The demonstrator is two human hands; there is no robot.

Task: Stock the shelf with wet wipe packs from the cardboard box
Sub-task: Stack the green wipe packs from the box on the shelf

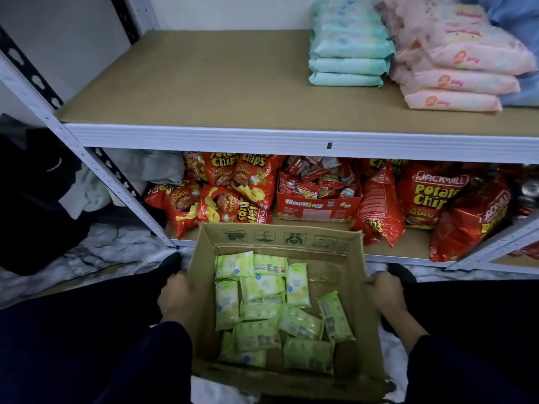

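A single wide-angle camera worn on the person's head looks forward and down, close above the open cardboard box [280,237] low in the middle of the view. Beyond the box it faces the shelf [204,83] front-on, seeing the upper board from above and the lower tier beneath it.

Upper right of frame I see a stack of teal soft packs [348,45], touching a leaning pile of pink packs [463,62] on its right; blue packs [525,91] at far right edge, cut off. Mid frame, red chip bags [230,188] heaped left of a red NutKing carton [316,205] full of red sachets [318,177]. More Potato Chips bags [428,193] right of it, cans [529,193] at right edge. Grey cloth [157,167] behind the left bags. Dark clothing heap [35,199] mid left, on marble-pattern floor [102,246].
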